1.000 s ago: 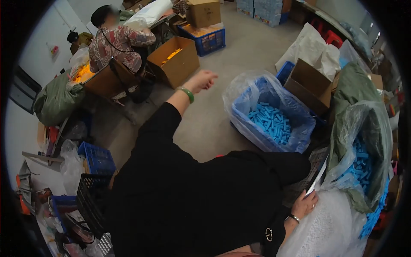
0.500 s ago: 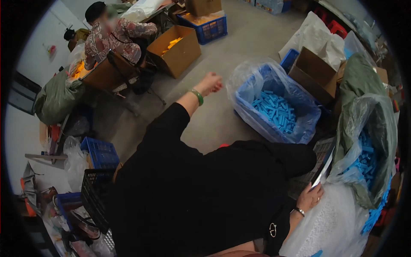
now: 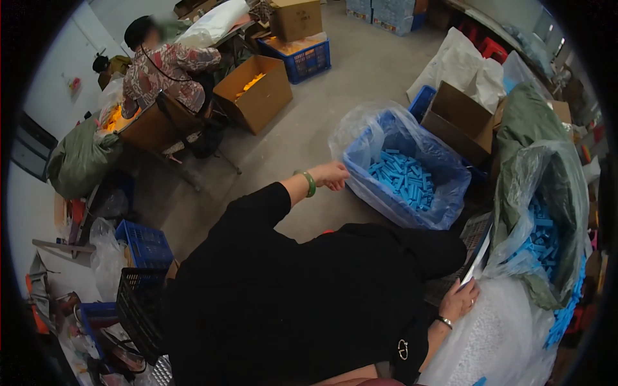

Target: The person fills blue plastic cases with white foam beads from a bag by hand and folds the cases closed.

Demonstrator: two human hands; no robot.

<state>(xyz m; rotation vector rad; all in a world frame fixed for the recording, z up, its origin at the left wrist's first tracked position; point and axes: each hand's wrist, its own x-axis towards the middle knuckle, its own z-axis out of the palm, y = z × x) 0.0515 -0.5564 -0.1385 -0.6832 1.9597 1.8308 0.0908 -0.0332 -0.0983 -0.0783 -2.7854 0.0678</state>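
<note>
Across a gray workroom floor (image 3: 315, 119), left hand (image 3: 331, 175), green bangle (image 3: 310, 184) at wrist, extended with fingers curled narrow; impossible to tell if gripping anything. Just to the right of that hand, plastic-lined blue tub (image 3: 450, 183) with a heap of small blue pieces (image 3: 405, 180) inside. Well apart, to the lower right of the left hand: right hand (image 3: 459, 300) with metal bracelet (image 3: 445, 322), touching a pale flat panel (image 3: 476, 262); fingers too hidden to judge any grip. Just beside the right hand, whitish plastic bag (image 3: 496, 331); above and to its right, green sack (image 3: 531, 125) with more blue pieces (image 3: 543, 238) inside. Beyond the left hand, seated co-worker (image 3: 168, 67) near a cardboard box (image 3: 265, 100).
</note>
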